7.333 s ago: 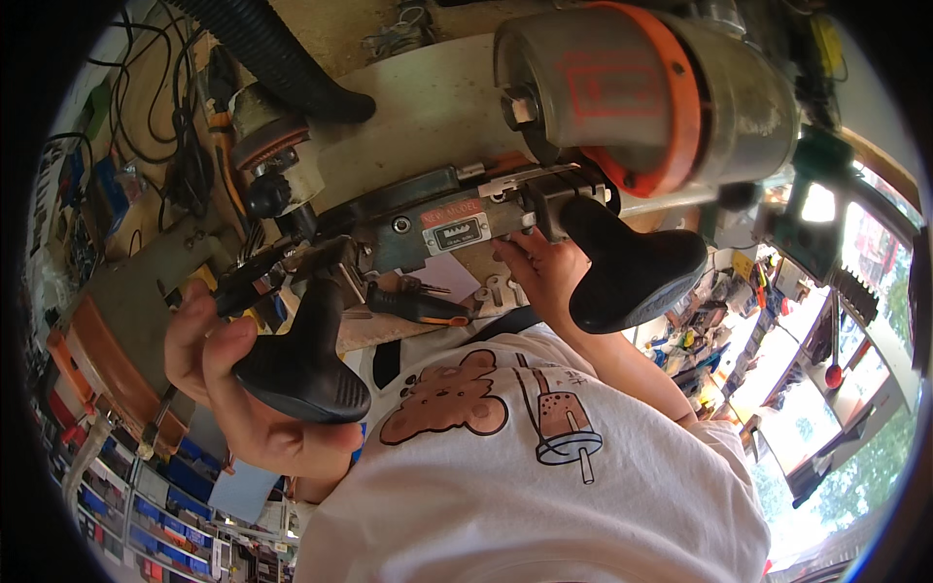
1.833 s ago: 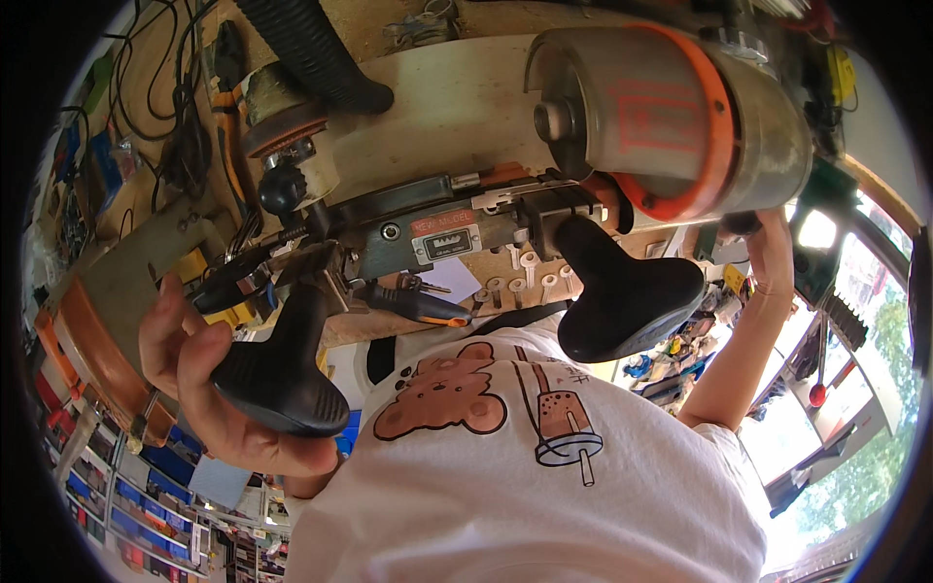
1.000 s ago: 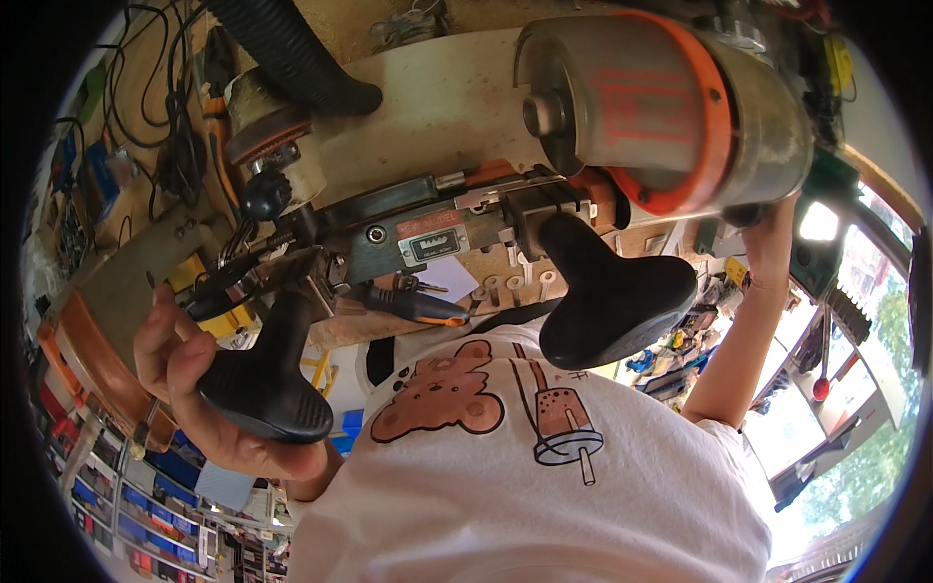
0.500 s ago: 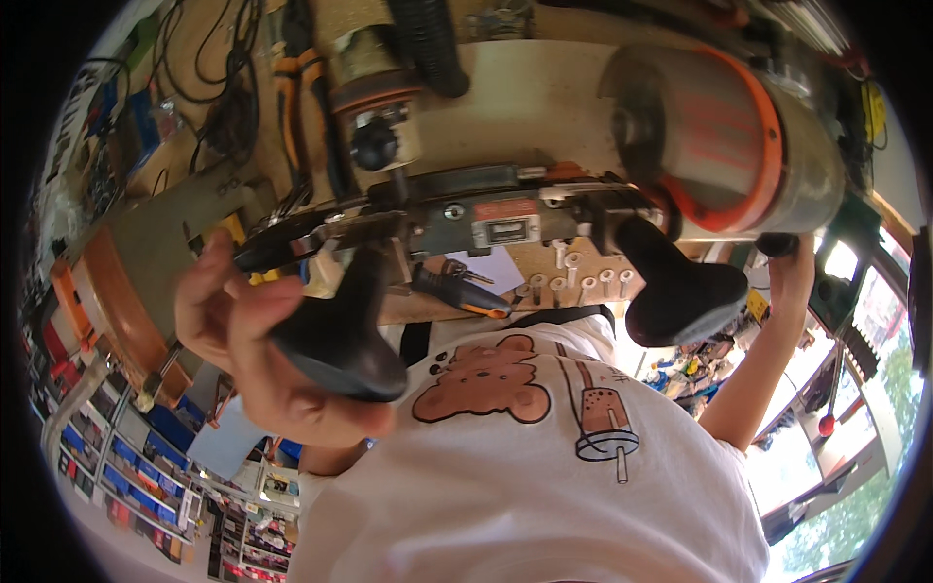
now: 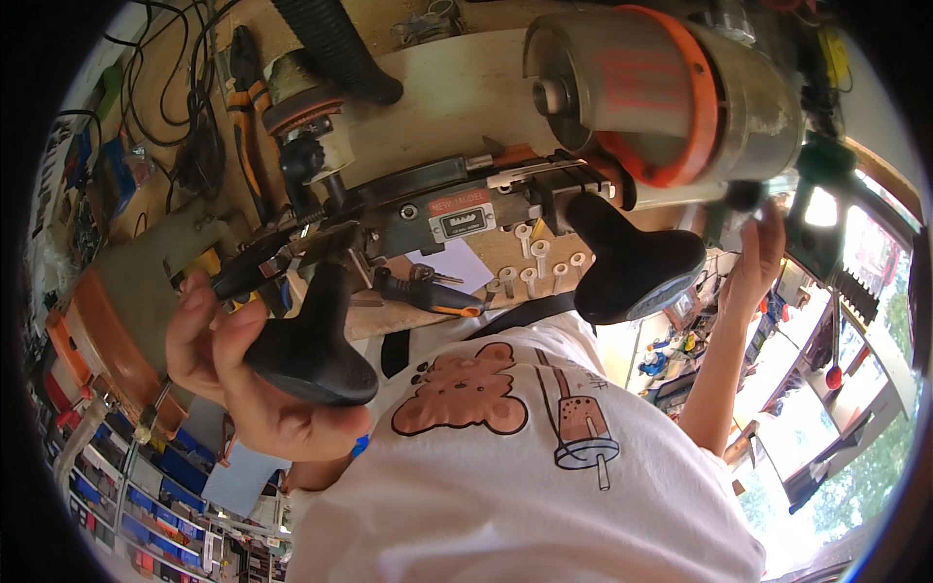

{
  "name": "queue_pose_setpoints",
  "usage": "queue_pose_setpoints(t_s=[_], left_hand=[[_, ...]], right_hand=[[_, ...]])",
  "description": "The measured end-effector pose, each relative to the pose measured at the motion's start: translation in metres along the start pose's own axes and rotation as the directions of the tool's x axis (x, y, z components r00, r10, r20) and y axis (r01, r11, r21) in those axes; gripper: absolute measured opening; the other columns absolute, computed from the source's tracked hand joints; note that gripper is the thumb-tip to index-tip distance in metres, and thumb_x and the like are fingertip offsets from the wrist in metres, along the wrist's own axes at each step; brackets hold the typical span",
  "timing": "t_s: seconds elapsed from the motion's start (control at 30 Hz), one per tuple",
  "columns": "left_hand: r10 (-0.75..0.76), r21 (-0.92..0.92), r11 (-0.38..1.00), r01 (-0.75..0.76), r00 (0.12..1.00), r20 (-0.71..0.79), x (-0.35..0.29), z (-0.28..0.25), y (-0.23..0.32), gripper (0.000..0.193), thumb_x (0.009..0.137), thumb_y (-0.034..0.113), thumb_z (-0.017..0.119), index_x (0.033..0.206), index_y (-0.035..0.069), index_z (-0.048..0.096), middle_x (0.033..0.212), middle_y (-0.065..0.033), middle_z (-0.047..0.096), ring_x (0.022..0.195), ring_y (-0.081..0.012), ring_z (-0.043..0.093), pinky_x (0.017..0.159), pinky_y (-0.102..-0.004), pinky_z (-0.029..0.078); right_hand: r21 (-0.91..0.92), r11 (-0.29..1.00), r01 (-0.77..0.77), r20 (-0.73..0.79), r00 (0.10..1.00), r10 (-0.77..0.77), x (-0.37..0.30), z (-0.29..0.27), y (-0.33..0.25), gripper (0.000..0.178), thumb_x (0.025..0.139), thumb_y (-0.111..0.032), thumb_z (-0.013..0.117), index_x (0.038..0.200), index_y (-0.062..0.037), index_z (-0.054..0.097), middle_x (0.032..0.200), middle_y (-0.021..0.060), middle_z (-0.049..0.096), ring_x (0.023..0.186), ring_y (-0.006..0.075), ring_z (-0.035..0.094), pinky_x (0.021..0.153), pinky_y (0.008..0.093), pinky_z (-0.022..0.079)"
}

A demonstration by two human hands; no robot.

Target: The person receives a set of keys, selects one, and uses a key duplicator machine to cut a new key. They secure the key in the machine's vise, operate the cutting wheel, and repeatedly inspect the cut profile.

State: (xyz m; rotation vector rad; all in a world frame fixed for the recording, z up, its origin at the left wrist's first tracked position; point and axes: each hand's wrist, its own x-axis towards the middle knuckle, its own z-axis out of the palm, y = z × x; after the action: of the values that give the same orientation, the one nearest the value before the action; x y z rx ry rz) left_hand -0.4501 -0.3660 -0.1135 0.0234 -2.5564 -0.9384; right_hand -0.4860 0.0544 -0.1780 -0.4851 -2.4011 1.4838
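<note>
A key-cutting machine (image 5: 384, 233) lies across the workbench. At its left, my left hand (image 5: 258, 394) is closed around a black wing knob (image 5: 316, 345), the thumb below it and the fingers along its far side. A matching wing knob (image 5: 637, 262) stands untouched at the right of the machine. Further right, my right hand (image 5: 753, 262) has its fingers curled at a small black knob (image 5: 745, 196), beside the machine's round guard (image 5: 671, 97) with an orange ring; part of this grip is hidden.
Several loose keys (image 5: 539, 255) lie on the bench near a white paper (image 5: 452, 262) and an orange-and-black tool (image 5: 428, 294). Pliers (image 5: 248, 107), cables (image 5: 136, 87) and a ribbed black hose (image 5: 335, 49) lie behind. A green machine (image 5: 826, 194) stands at right.
The view has shifted and tilted a little, so the machine sits further left and its right side higher. Both hands stay at the same knobs.
</note>
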Motion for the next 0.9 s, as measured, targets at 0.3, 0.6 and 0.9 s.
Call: queue_pose_setpoints(t_s=[0.3, 0.6, 0.9], left_hand=[[-0.026, 0.041, 0.999, 0.026, 1.0, 0.013, 0.002, 0.001, 0.003, 0.081, 0.081, 0.065, 0.038, 0.116, -0.007, 0.045, 0.119, -0.0208, 0.039, 0.117, -0.0324, 0.039, 0.098, -0.0423, 0.036], [-0.035, -0.054, 0.998, 0.035, 0.999, 0.002, 0.002, 0.008, 0.002, 0.082, 0.08, 0.066, 0.04, 0.117, -0.007, 0.043, 0.119, -0.0201, 0.038, 0.118, -0.0316, 0.039, 0.097, -0.0407, 0.038], [-0.015, -0.043, 0.999, 0.016, 1.0, 0.022, 0.004, 0.011, 0.001, 0.081, 0.081, 0.066, 0.037, 0.117, -0.006, 0.044, 0.118, -0.0202, 0.04, 0.116, -0.0317, 0.04, 0.098, -0.0396, 0.037]], right_hand=[[-0.483, 0.873, 0.059, 0.026, 0.998, -0.053, -0.005, 0.029, -0.001, 0.04, 0.093, -0.023, 0.038, 0.127, -0.0014, 0.038, 0.116, 0.0112, 0.053, 0.106, 0.0225, 0.051, 0.091, 0.0305, 0.034], [0.042, 0.983, -0.18, -0.054, 0.982, 0.183, 0.006, 0.054, -0.031, 0.045, 0.09, -0.027, 0.043, 0.123, 0.004, 0.045, 0.114, 0.0108, 0.054, 0.104, 0.0188, 0.051, 0.09, 0.0251, 0.035], [-0.075, 0.983, -0.169, 0.007, 0.985, 0.17, 0.017, 0.056, -0.049, 0.044, 0.092, -0.018, 0.04, 0.129, 0.0057, 0.036, 0.12, 0.0127, 0.049, 0.11, 0.0189, 0.047, 0.093, 0.0321, 0.037]])
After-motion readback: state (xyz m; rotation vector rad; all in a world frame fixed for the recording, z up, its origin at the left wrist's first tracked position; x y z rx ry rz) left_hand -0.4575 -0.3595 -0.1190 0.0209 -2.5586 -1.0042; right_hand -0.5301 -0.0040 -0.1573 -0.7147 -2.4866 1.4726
